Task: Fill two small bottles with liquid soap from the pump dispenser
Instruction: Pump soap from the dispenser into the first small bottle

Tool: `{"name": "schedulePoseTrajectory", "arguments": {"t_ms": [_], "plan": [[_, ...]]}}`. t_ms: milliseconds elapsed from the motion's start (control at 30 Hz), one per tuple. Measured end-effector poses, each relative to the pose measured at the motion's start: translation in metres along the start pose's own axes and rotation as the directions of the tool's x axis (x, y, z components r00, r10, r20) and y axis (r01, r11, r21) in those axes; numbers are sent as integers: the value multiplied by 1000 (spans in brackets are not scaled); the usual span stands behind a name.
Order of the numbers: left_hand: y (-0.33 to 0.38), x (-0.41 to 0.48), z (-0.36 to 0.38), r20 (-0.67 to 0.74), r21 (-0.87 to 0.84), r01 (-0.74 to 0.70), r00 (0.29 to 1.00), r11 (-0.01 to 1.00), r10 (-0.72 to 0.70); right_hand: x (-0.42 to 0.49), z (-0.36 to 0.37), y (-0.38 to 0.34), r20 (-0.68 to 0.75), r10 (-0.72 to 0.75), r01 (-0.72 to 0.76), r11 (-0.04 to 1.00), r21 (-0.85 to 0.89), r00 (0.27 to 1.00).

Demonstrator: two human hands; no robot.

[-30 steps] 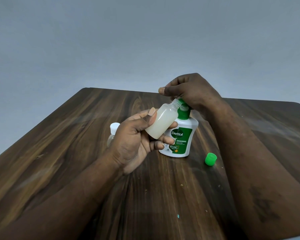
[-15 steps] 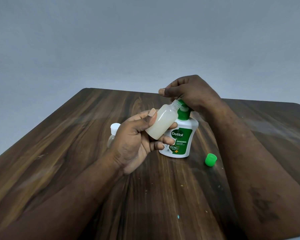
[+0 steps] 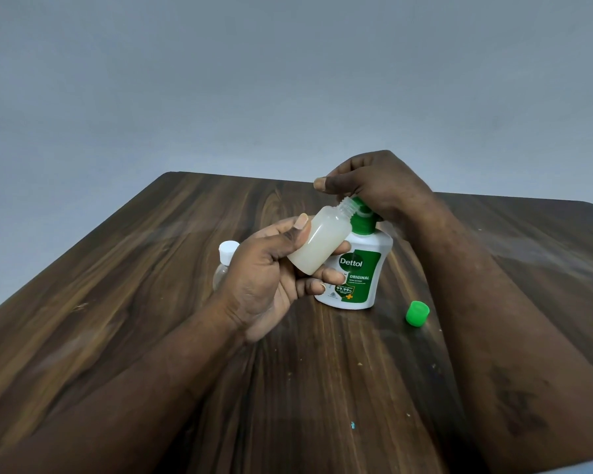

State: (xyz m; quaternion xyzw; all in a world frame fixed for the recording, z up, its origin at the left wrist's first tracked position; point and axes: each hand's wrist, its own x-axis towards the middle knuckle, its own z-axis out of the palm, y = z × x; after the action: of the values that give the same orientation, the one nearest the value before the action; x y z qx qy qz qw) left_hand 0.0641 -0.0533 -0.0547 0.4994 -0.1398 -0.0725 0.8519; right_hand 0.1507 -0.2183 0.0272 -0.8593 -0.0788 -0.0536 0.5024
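The small translucent bottle (image 3: 319, 244), filled most of the way with milky soap, was gripped in the left hand (image 3: 264, 275), thumb along its upper side and fingers curled under it. It was tilted, its uncapped threaded neck raised toward the right hand and lying right at the green pump head. The Dettol pump dispenser (image 3: 363, 268), white with a green label, stood upright on the bench (image 3: 117, 302) just behind the left hand's fingertips and directly under the right hand (image 3: 380, 186). That hand was closed over the pump head from above, fingers bent down around it and the thumb stretched out above the bottle's neck; the spout was mostly hidden beneath it, so it seemed to meet the bottle's mouth, though I could not be sure. A second small clear bottle (image 3: 227, 252) with a white cap stood behind the left hand, partly hidden by its knuckles. A loose green cap (image 3: 417, 313) lay on the bench just inside the right forearm, near the dispenser's base but apart from it.
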Motion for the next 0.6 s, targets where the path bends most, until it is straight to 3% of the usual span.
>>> {"name": "schedulePoseTrajectory", "arguments": {"t_ms": [600], "plan": [[0,0,0,21,-19,-2,1000,1000,2,-2,0,-2,-13,1,-1,1000,10,1000]]}}
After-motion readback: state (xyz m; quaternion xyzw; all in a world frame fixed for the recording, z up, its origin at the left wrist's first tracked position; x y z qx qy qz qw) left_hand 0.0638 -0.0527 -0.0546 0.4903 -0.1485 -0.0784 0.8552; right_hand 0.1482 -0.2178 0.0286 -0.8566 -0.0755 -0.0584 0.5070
